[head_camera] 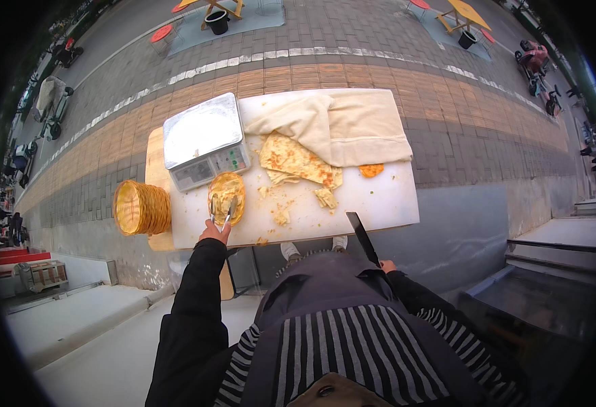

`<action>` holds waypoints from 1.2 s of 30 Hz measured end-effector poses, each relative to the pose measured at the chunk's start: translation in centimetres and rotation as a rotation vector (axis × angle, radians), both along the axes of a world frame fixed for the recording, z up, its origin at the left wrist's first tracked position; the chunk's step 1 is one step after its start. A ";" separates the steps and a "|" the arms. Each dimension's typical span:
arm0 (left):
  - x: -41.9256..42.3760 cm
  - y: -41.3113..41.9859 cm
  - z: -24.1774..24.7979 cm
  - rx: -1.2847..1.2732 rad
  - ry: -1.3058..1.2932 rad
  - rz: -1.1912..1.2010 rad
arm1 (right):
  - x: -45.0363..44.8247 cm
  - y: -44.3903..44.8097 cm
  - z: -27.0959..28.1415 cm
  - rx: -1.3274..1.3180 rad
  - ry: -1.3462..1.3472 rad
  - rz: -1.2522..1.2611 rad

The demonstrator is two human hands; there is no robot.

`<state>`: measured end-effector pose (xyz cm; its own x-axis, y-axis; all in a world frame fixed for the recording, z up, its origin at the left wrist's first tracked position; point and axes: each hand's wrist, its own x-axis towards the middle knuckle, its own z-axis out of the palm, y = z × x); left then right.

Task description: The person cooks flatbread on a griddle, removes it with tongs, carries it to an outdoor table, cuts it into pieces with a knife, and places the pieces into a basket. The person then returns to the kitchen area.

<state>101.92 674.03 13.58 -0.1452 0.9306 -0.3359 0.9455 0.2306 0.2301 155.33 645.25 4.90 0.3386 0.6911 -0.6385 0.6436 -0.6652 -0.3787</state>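
Observation:
My left hand [215, 232] grips metal tongs [232, 209], whose tips are among pieces of flatbread [221, 199] in a small woven basket [242, 206]. Low at the table's near edge, my right hand [388, 266] holds a knife with a broad dark blade [363, 236]; its tip reaches over the white cutting board [379, 198]. A large browned flatbread [295, 158] lies mid-board, partly under a beige cloth [364, 127]. Cut pieces [325, 198] and crumbs are scattered in front of it. An orange-brown piece of food [371, 170] peeks out below the cloth.
A digital scale [204, 132] with a shiny metal plate stands at the board's far left. Nested woven baskets [143, 207] lie on their side at the left table edge. Beyond are brick paving, red stools [161, 33], folding tables [466, 12], black bins [217, 22] and parked scooters [54, 104].

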 end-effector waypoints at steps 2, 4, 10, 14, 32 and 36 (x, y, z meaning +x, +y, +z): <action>0.6 -0.2 1.1 0.075 -0.027 0.036 | -0.1 -0.2 0.0 0.004 -0.019 -0.002; 2.3 -0.6 2.1 0.152 -0.122 0.022 | -0.1 -0.6 0.0 0.001 -0.059 -0.012; 14.5 0.1 -0.5 -0.060 -0.234 -0.144 | 0.4 -2.1 1.0 -0.022 -0.082 -0.048; 18.2 2.0 -4.0 -0.075 -0.135 -0.292 | 1.0 -3.0 1.7 0.007 -0.095 -0.023; 2.3 -1.7 1.2 -0.029 -0.017 0.026 | -0.6 2.8 5.9 -0.024 0.015 -0.011; 2.0 -2.9 2.5 0.083 0.013 0.161 | -0.8 4.1 7.3 -0.022 0.019 0.004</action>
<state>103.88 671.14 16.06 -0.2989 0.9194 -0.2558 0.9007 0.3603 0.2427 154.58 649.36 12.20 0.3235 0.6779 -0.6602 0.6389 -0.6711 -0.3760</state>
